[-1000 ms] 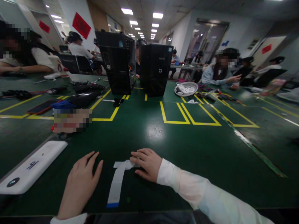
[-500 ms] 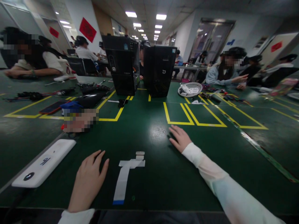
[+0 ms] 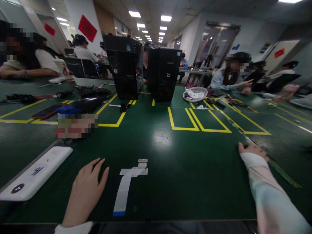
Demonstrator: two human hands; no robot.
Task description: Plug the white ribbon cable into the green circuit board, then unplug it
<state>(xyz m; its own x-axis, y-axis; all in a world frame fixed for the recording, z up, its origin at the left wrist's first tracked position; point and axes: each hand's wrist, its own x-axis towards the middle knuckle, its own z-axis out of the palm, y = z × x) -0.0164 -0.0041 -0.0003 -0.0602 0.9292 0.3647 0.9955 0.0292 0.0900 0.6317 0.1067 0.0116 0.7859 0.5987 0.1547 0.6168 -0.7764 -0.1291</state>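
Note:
My left hand (image 3: pixel 85 190) lies on the green table at the front left, fingers loosely stretched, holding nothing. Just right of it is a flat white ribbon cable (image 3: pixel 123 191) with a blue end, a crosswise piece and a small connector at the top. My right hand (image 3: pixel 254 151) is out at the right, over a long, narrow green circuit board strip (image 3: pixel 284 172). The thumb stands apart from the other fingers, which are blurred and partly hidden at the strip. No firm grip on the strip shows.
A white oblong device (image 3: pixel 36 174) lies at the left. Two black computer cases (image 3: pixel 124 68) stand at the back centre, near a white basket (image 3: pixel 195 94). Cables and a blue item (image 3: pixel 68 109) lie back left. Co-workers sit beyond. Yellow tape (image 3: pixel 185 129) marks the table.
My right hand has moved right, from the table's middle to the circuit board strip. The left hand stays by the ribbon cable. The view has shifted slightly.

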